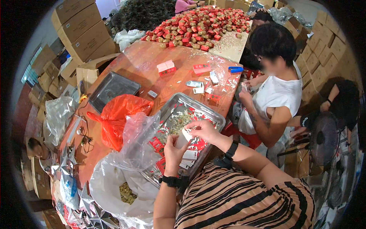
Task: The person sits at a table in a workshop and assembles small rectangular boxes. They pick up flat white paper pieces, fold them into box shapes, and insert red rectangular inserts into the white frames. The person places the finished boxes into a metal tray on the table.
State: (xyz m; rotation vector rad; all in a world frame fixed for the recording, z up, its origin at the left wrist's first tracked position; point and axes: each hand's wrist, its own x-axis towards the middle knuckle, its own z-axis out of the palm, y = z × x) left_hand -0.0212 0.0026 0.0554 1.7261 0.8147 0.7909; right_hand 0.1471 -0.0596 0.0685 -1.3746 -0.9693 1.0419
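Observation:
Above a metal tray (219, 119), both of my hands are on one small white card (183, 140). My left hand (174, 150) grips the card from below and the side. The fingertips of my right hand (206, 131) pinch at its upper corner; whether a thin string is also between them is too small to tell. Gold strings (176, 121) lie loose in the tray among red and white scraps. White cards (189, 155) are stacked beneath my hands, and red printed cards (156, 145) lie along the tray's left side.
Left of the tray are a red plastic bag (122, 114), a clear bag (139, 143) and a white sack (105, 179) with gold strings inside. Beyond sit a dark tray (133, 84), card stacks (166, 68) and a red-and-gold pile (194, 32). A co-worker (276, 91) is at the right.

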